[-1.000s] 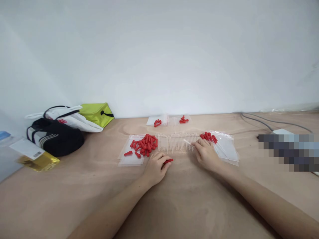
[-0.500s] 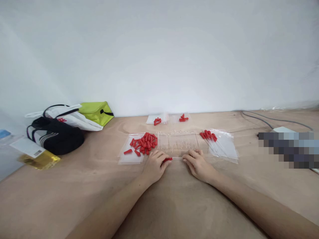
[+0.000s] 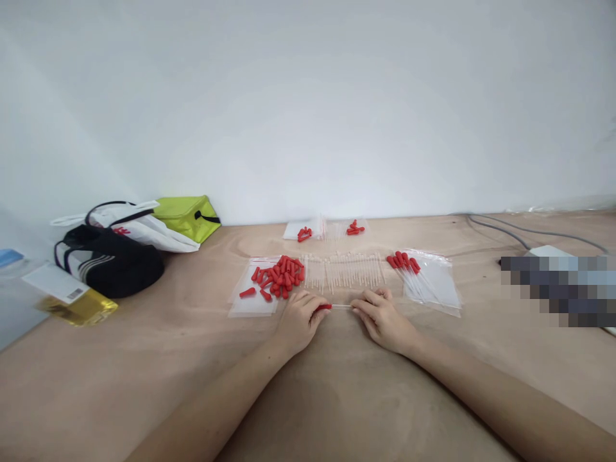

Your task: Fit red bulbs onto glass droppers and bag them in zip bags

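Nearest, over the bare surface, are 2 hands facing each other. The left hand has its fingers closed around 1 red bulb, whose end pokes out toward the right. The right hand pinches 1 thin clear tube, which bridges the narrow gap; its left end meets the bulb, though how deep it sits cannot be told.

At far left lies 1 yellow packet. Just beyond the left hand, a heap of red bulbs, too crowded to count, rests on clear plastic, with 2 loose at its front. To its right runs a row of clear tubes, too dense to count. Beyond the right hand lie about 5 red-topped droppers on clear plastic.

Farther off are 1 black bag, 1 white bag and 1 lime-green bag. Farthest, near the wall, sit 2 small clusters of red bulbs.
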